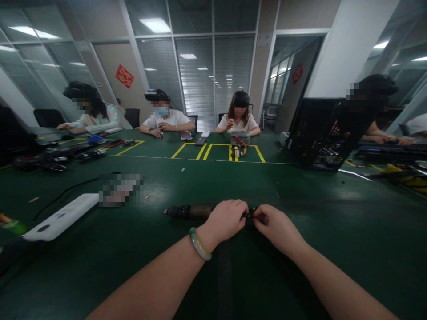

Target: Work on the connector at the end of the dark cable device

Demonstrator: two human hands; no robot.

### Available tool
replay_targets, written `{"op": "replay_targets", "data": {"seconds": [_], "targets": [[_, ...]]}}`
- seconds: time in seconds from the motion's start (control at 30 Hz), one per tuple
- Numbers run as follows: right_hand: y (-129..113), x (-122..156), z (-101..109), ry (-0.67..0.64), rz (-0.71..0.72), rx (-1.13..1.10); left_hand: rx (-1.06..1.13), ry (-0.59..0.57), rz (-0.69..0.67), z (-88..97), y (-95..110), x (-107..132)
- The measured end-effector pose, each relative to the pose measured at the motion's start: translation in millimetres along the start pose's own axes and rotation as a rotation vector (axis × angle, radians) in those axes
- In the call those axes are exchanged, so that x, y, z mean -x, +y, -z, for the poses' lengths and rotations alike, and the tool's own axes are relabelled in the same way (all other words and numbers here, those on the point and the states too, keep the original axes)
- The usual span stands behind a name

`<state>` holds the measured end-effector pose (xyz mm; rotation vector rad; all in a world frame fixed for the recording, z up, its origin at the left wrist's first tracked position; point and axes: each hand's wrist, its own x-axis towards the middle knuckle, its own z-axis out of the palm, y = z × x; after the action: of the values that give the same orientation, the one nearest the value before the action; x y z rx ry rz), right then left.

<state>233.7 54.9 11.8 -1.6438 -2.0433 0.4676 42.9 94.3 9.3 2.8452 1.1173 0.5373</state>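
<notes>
My left hand [227, 218] is closed in a fist over the right end of a dark rod-shaped tool [188, 211] that lies on the green table [300, 200]. A pale green bangle [199, 244] sits on that wrist. My right hand [275, 224] is closed too, its fingertips pinching a small dark part [251, 214] between the two hands. What that part is stays hidden by the fingers.
A white flat device [62, 218] lies at the left with a black cable [66, 191] beside it. A black open computer case [320, 133] stands at the right. Several people sit around the far side with tools and a power supply [239, 143].
</notes>
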Motion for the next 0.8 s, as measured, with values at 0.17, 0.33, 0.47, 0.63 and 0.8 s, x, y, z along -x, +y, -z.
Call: {"op": "replay_targets", "data": {"seconds": [0.17,0.33,0.47,0.63,0.8], "targets": [[0.3,-0.4,1.1,0.036,-0.025,-0.001,-0.019,0.016,0.020,-1.8,2.7,-0.4],[2.6,-0.2,-0.1,0.005,-0.018,0.011,-0.019,0.006,0.063,-1.2,6.0,-0.7],[-0.4,3.2,0.7,-0.048,-0.012,0.033,0.026,-0.027,0.015,6.4,1.9,0.7],[-9.7,9.0,7.2,-0.068,0.020,0.035,0.105,-0.123,-0.033,23.7,-11.5,1.2],[-11.4,9.0,11.3,0.020,0.012,0.034,0.190,-0.179,-0.107,32.6,-25.0,1.1]]}}
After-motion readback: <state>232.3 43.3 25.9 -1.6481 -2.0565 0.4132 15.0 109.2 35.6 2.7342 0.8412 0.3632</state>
